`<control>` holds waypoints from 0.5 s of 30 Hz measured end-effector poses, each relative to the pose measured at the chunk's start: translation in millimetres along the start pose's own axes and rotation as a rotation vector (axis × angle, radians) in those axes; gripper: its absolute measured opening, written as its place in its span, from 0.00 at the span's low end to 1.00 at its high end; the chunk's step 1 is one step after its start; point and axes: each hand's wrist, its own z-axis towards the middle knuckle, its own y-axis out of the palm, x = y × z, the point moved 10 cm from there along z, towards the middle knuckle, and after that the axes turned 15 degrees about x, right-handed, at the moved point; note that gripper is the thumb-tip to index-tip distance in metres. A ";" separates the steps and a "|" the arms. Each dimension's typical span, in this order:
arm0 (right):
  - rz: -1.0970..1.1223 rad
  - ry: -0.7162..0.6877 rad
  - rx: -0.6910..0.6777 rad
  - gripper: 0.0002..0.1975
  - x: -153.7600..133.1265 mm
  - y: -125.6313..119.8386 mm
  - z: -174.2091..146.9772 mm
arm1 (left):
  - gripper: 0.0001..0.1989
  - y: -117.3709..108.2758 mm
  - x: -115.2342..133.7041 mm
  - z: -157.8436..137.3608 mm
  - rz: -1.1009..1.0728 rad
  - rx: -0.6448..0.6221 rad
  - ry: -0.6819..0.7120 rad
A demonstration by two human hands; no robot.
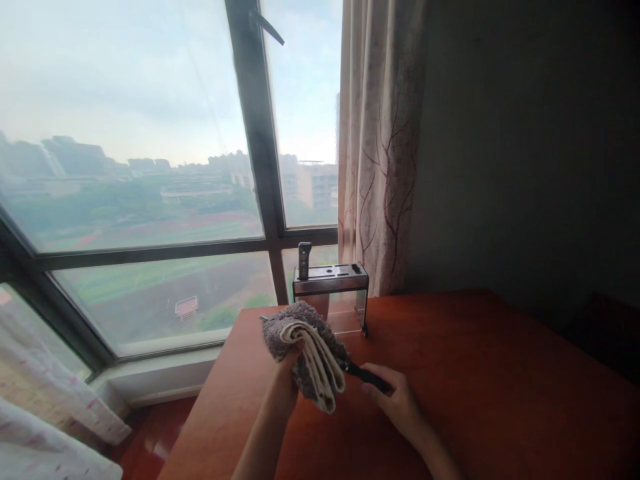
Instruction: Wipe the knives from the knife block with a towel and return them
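Note:
My left hand (290, 370) is closed around a folded grey and cream cloth (313, 360) above the table. The cloth wraps a knife, whose black handle (367, 377) sticks out to the right. Most of the blade is hidden in the folds; a small tip seems to show at the cloth's left end. Fingers of my right hand (395, 397) are wrapped around that handle. Just behind the cloth, a clear-sided knife block (330, 283) with a slotted top stands on the table. One knife with a dark handle (304, 260) is upright in its left slot.
The reddish-brown wooden table (450, 373) spreads out below my hands and to the right. Beyond its left and far edges are large windows (150, 200) with dark frames. A patterned curtain (380, 147) hangs behind the knife block, and another lies at the lower left.

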 end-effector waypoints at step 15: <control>-0.142 -0.214 0.088 0.12 -27.1 -14.3 0.8 | 0.23 -5.7 29.2 4.9 -0.044 0.039 0.176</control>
